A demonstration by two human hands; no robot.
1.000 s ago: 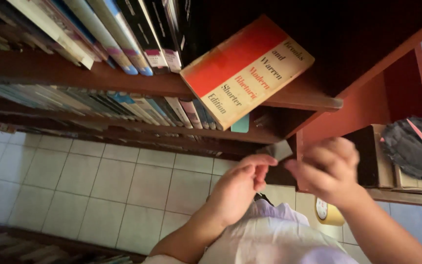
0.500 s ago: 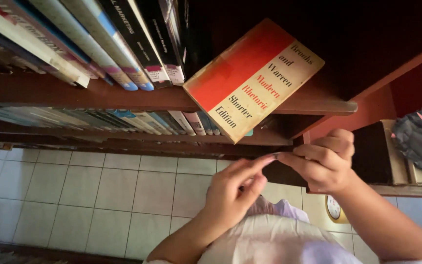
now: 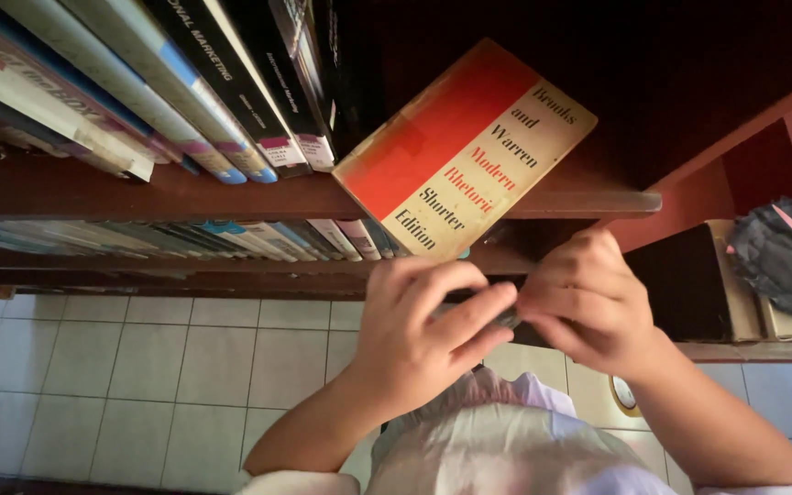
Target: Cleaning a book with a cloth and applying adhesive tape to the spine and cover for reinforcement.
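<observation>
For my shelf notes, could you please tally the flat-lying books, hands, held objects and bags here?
Red-and-cream book lying flat: 1
Left hand and right hand: 2
Small dark object: 1
Dark bag: 1
Total: 5

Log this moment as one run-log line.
left hand: pinching small dark object | right hand: pinching same object | red-and-cream book: leaning on wooden shelf

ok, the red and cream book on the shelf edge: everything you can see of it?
The book is a thin paperback, its cover half red, half cream with printed lettering, worn at the edges. It lies flat and askew on the brown wooden shelf, one corner jutting past the front edge, beside a row of leaning books. Neither hand touches it.
</observation>
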